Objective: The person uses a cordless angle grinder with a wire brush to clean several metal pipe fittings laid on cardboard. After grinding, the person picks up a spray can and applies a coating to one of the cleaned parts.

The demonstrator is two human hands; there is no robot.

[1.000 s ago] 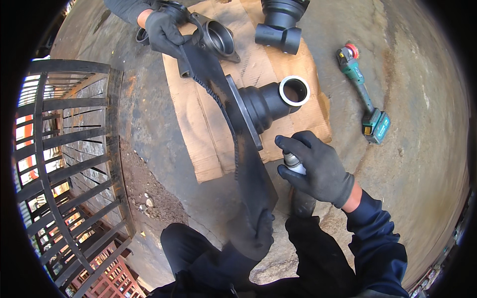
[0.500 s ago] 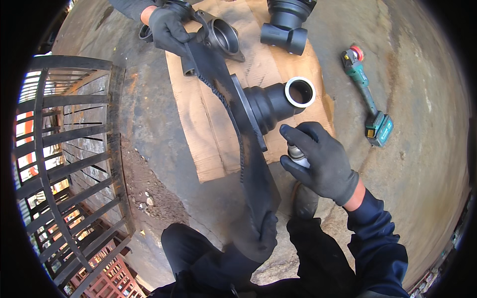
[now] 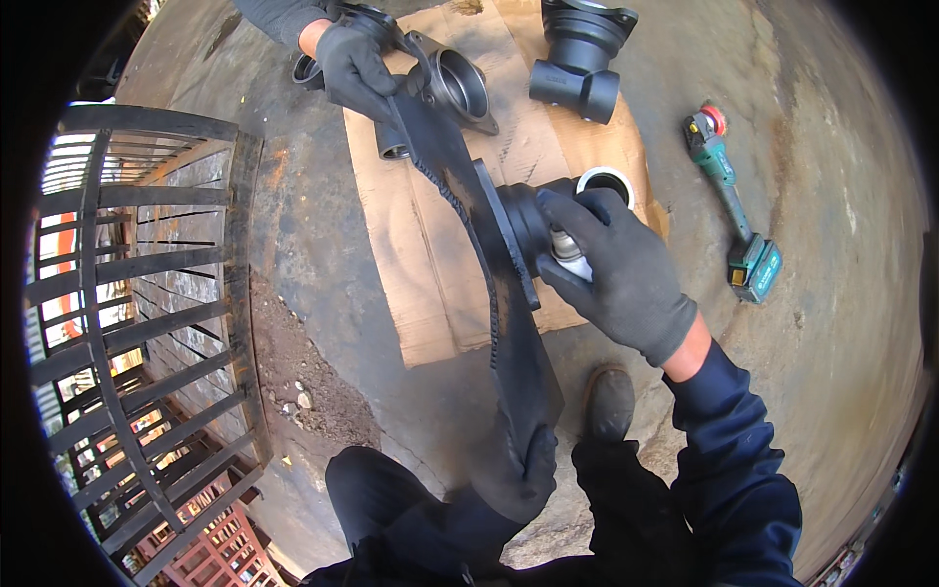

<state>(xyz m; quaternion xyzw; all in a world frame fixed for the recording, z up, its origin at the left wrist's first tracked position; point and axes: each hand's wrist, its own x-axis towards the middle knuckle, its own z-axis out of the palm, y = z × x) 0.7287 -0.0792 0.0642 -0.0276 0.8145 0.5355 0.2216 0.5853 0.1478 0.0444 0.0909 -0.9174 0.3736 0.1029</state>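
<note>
A long, flat black metal plate (image 3: 468,220) with a jagged edge is tilted over the cardboard. My left hand (image 3: 523,470), in a dark glove, grips its near end. A co-worker's gloved hand (image 3: 354,73) holds the far end. My right hand (image 3: 621,284), gloved in grey, is closed around a spray can (image 3: 569,256), its top showing between thumb and fingers; most of the can is hidden. Just beyond that hand, a black flanged pipe fitting (image 3: 518,220) with a white-rimmed opening lies on the cardboard, partly covered by my fingers.
Other black fittings, a flanged one (image 3: 460,88) and a T-shaped one (image 3: 577,64), lie at the far side of the cardboard sheet (image 3: 416,293). A green cordless grinder (image 3: 729,201) rests on the concrete at right. A metal rack (image 3: 147,284) stands at left. My boot (image 3: 610,401) is below.
My right hand has moved up and left with the spray can, closer to the plate and over the pipe fitting. The whole view has shifted slightly; both holds on the plate stay.
</note>
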